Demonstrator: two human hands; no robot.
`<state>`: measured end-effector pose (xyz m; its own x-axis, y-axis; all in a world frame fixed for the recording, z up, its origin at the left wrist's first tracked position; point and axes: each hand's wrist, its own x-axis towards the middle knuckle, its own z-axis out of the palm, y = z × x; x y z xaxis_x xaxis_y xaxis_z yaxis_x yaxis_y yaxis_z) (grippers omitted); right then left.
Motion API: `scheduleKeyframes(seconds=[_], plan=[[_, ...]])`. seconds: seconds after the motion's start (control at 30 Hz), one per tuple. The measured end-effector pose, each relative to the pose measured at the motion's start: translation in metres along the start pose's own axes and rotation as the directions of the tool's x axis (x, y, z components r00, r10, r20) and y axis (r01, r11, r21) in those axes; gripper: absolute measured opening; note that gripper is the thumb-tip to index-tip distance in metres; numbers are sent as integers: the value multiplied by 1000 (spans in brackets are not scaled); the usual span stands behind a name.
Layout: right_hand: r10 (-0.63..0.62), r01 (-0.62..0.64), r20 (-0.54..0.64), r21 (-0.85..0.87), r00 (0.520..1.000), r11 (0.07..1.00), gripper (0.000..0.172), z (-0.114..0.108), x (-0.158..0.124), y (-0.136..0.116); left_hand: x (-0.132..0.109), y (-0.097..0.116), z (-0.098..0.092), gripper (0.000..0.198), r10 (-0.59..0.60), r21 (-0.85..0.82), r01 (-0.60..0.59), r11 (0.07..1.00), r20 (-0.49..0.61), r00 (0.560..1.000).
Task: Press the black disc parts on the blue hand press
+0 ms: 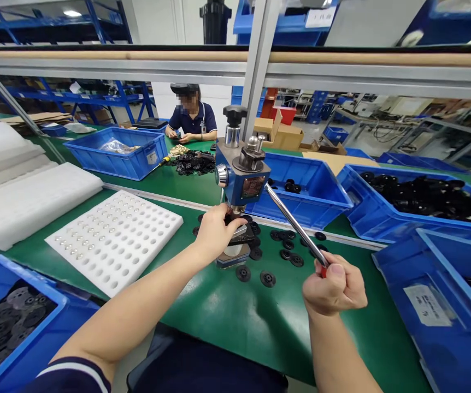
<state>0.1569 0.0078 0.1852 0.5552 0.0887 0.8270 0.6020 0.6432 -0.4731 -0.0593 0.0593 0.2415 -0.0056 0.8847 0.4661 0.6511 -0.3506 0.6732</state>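
Note:
A blue hand-operated arbor press [241, 174] stands on the green workbench, with a black knob on top. My right hand [336, 284] is closed around the red-ended grip of its metal lever [295, 218], which slopes down toward me. At the press ram, my left hand [217, 232] has its fingers pinched together above the press base [233, 257]. Whatever lies between those fingertips is dark and mostly hidden. Several black round discs [267, 278] are scattered around the base and to its right.
On the left lies a white foam tray [137, 245], partly filled with small shiny parts. Blue bins [296, 202] with black parts stand behind and right; another bin [51, 295] of discs sits front left. Across the bench a person [192, 114] handles a small dark part.

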Motion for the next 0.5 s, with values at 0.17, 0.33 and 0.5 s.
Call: scheduleKeyframes(seconds=[0.17,0.33,0.5], plan=[[-5,6,60,-5,998,1000,16,-1,5,-4,1,2,-2,21,5,2,-5,1000,1,1000],[-12,0,152,78,988,997,14,1,34,-40,3,4,-6,20,-13,7,12,1000,29,999],[61,-82,101,218,993,972,17,18,85,-83,7,-2,-5,17,31,-1,-31,1000,34,999]])
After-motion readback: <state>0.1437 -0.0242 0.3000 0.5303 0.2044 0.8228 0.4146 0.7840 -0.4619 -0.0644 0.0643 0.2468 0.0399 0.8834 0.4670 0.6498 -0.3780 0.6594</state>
